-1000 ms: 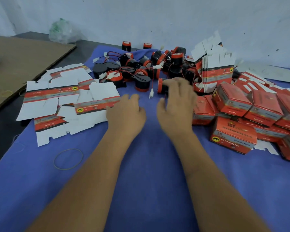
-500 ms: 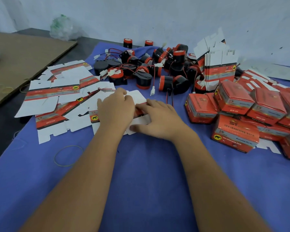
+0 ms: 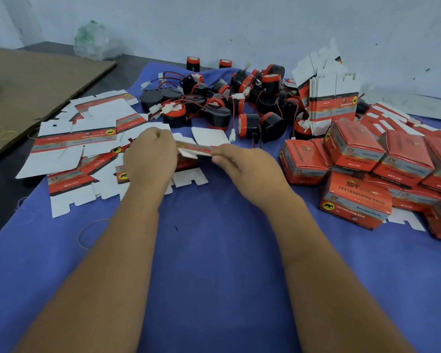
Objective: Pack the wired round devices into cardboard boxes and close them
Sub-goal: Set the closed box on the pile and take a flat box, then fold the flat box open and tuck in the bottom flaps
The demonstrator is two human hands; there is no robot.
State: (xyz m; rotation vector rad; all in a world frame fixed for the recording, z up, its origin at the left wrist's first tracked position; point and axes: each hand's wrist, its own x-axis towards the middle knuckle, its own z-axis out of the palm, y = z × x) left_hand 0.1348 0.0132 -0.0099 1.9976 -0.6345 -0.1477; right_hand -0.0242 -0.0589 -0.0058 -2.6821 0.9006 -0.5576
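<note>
Above the blue cloth (image 3: 214, 263), both hands pinch a flat box (image 3: 195, 150).

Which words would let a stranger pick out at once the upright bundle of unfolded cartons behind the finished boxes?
Start at the blue cloth and look to its far right, where the closed red boxes are heaped. Just behind them, beside the pile of black and red devices, is the upright bundle of flat cartons. Unlike the loose flat cartons lying scattered on the left, these stand on edge, pressed together.
</note>
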